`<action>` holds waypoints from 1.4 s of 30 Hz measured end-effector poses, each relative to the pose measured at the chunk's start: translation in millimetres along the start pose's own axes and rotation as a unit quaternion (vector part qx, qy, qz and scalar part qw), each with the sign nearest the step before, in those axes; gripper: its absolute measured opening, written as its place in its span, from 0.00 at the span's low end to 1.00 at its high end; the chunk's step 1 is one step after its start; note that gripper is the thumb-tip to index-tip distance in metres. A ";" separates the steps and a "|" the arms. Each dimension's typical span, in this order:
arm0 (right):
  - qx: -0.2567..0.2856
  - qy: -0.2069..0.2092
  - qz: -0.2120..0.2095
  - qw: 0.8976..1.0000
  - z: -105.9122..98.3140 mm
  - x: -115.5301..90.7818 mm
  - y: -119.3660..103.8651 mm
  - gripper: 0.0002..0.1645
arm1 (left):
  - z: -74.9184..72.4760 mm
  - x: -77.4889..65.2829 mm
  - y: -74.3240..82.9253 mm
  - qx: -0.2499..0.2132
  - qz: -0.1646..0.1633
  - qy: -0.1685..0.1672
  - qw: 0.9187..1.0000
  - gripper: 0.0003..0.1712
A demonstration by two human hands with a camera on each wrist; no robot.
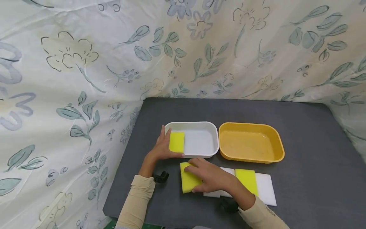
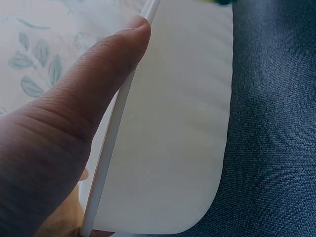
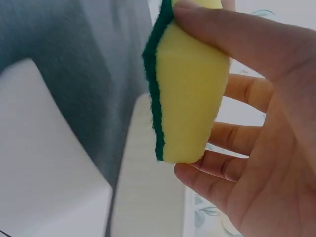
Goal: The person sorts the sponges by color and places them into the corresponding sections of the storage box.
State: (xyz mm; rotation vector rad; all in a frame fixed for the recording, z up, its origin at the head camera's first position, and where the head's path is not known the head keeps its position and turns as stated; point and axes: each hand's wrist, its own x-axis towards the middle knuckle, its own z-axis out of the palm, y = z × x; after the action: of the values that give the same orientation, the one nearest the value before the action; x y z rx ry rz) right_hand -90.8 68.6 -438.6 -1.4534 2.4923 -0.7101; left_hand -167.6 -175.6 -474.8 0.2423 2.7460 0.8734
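Sponge (image 1: 177,142) in white tray (image 1: 201,140) — left fingers (image 1: 161,136) spread at rim (image 2: 111,147), right fingers (image 3: 207,184) pinching second sponge (image 3: 190,94).

Head view: right hand (image 1: 211,175) hides right part of yellow sponge (image 1: 188,182) under its fingers; white pieces (image 1: 266,188) beyond knuckles partly covered by hand and forearm, count unclear. White tray (image 1: 201,140): near left corner hidden behind left hand (image 1: 164,148). Left wrist view: green-yellow scrap (image 2: 222,1) past thumb tip blurred, cut by top edge. Right wrist view: sponge top cut off above thumb tip; white shape (image 3: 49,158) left of fingers blurred, cut by left edge.
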 end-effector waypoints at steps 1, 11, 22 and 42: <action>0.000 0.000 0.000 1.000 -3.0 0.5 0.9 0.38 | 0.3 -0.3 0.1 -0.001 -0.002 0.000 1.000 0.76; -0.013 0.031 0.012 0.999 -29.9 4.4 12.3 0.37 | -0.5 1.2 -2.6 0.002 0.018 0.005 1.000 0.74; 0.002 0.068 0.054 0.996 -35.4 7.9 32.4 0.34 | 2.8 1.4 -3.0 -0.016 0.004 0.006 1.000 0.76; 0.022 0.049 0.084 0.995 -25.8 21.2 59.3 0.33 | 2.1 2.2 -3.3 -0.009 0.021 0.009 1.000 0.73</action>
State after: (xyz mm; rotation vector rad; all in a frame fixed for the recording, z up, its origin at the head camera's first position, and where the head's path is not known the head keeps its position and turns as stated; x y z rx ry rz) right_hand -157.2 83.1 -442.7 -1.2028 2.6161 -0.8165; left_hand -169.4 -176.6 -478.8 0.2912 2.7571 0.9137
